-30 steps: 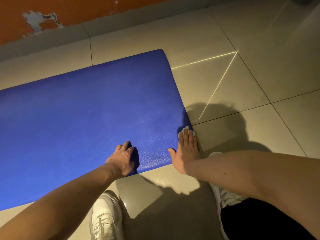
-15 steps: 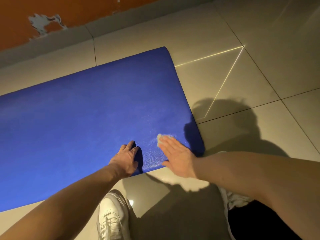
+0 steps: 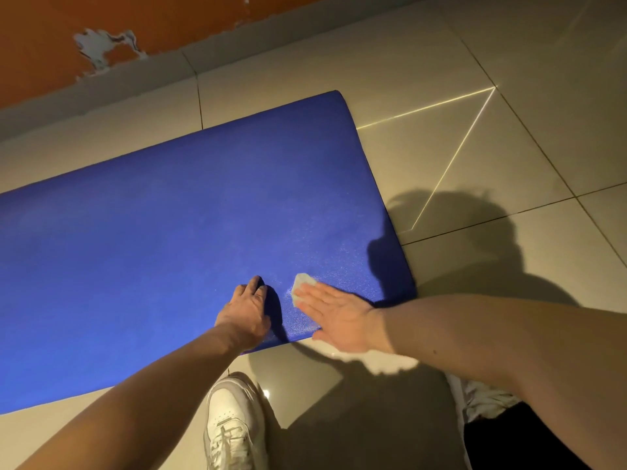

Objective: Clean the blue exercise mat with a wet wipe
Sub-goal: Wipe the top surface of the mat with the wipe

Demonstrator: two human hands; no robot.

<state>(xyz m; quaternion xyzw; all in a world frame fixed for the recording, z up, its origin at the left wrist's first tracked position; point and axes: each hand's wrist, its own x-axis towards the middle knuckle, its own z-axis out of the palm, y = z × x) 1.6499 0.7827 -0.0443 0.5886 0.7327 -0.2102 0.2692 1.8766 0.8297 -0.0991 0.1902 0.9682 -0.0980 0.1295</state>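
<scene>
Head view, dim warm light. Blue mat (image 3: 152, 249) lies flat on the tiled floor (image 3: 424, 56), running off the left edge of frame; its short right end and near long edge are both in sight. Right hand (image 3: 336, 313) comes in from the right across the mat's near right corner, palm down, fingers straight and close together, pointing left along the mat. Under the fingertips a small white wipe (image 3: 300, 283) is pressed flat against the mat surface; part of it shows beyond the fingers, the rest is covered by them. Heel of this hand sits over the mat's near edge, partly above the floor. Left hand (image 3: 246, 310) is just left of the wipe, on the mat close to the near edge, back of the hand up, fingers loosely bent with the tips touching the mat; it holds nothing. The two hands are near each other but apart, a strip of bare mat between them. Mat surface around the wipe shows a fine pale speckle; whether that is wetness or texture I cannot tell. Dark shadow (image 3: 458, 249) of the person falls across the mat's right end and onto the floor beside it. Thin bright lines of light (image 3: 451, 161) cross the tiles right of the mat. A white laced shoe (image 3: 234, 422) stands on the floor just on the near side of the mat, below the left hand. Beyond the mat's far edge, a grey skirting (image 3: 101, 86) and an orange wall (image 3: 186, 18) with a patch of peeled paint (image 3: 101, 45).
</scene>
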